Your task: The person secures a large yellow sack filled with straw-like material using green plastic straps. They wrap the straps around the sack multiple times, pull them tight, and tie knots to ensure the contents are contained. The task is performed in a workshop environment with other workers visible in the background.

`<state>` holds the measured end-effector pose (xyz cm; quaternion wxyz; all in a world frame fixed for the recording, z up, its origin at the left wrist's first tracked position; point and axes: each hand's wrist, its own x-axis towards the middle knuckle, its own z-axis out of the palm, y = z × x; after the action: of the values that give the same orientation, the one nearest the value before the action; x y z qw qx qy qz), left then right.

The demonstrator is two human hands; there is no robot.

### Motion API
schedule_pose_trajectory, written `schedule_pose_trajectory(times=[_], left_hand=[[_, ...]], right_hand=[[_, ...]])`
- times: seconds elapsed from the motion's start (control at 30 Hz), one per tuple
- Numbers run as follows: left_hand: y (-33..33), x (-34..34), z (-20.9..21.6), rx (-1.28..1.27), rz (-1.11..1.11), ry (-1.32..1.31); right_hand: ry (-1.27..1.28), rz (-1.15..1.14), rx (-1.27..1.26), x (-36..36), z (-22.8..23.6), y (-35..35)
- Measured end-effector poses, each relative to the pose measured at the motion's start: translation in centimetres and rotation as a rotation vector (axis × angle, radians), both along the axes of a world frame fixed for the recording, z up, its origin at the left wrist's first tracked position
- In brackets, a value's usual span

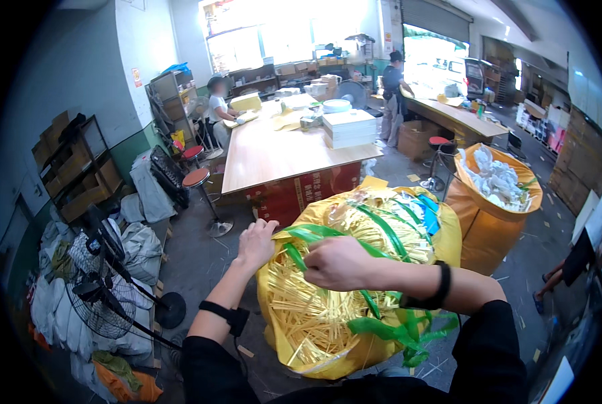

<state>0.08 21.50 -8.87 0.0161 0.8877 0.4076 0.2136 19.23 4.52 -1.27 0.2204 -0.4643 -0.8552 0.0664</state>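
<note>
A large yellow woven sack (pixel 452 232) stands right in front of me, stuffed with thin yellow strips (pixel 307 313) and clear plastic. My left hand (pixel 257 244) is closed at the sack's far left rim, its fingertips pinching the edge. Over the middle of the load, my right hand (pixel 338 264) is a fist on green plastic strap (pixel 311 231); what lies inside the fist is mostly hidden. Loose green strap ends (pixel 408 333) dangle over the near right side. A blue piece (pixel 429 214) shows at the far right of the sack.
An orange sack (pixel 486 225) of white plastic stands to the right. Beyond is a wooden table (pixel 274 155) with white stacks (pixel 350 128). Two people work farther back. Stools (pixel 196 178) and fans (pixel 102 289) stand left. At the right edge, another person's leg shows.
</note>
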Motion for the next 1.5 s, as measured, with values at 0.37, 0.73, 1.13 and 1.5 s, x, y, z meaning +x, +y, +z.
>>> schedule_pose_trajectory(times=[0.37,0.73,1.13,1.5], left_hand=[[-19.9,2.0,5.4,-0.301,-0.514,0.051],[-49.5,-0.4,2.4,-0.166,-0.782,0.266],[-69.1,-15.3,10.6,-0.492,-0.415,0.206],[-58.1,-34.7,2.0,-1.041,0.366,-0.615]], right_hand=[[0.588,-0.115,-0.577,17.1,7.4,-24.1],[0.133,-0.455,-0.411,21.6,-18.6,-36.2],[0.179,0.399,0.404,-16.7,-12.9,-22.3],[-0.071,0.873,0.157,-21.0,-16.8,-35.6]])
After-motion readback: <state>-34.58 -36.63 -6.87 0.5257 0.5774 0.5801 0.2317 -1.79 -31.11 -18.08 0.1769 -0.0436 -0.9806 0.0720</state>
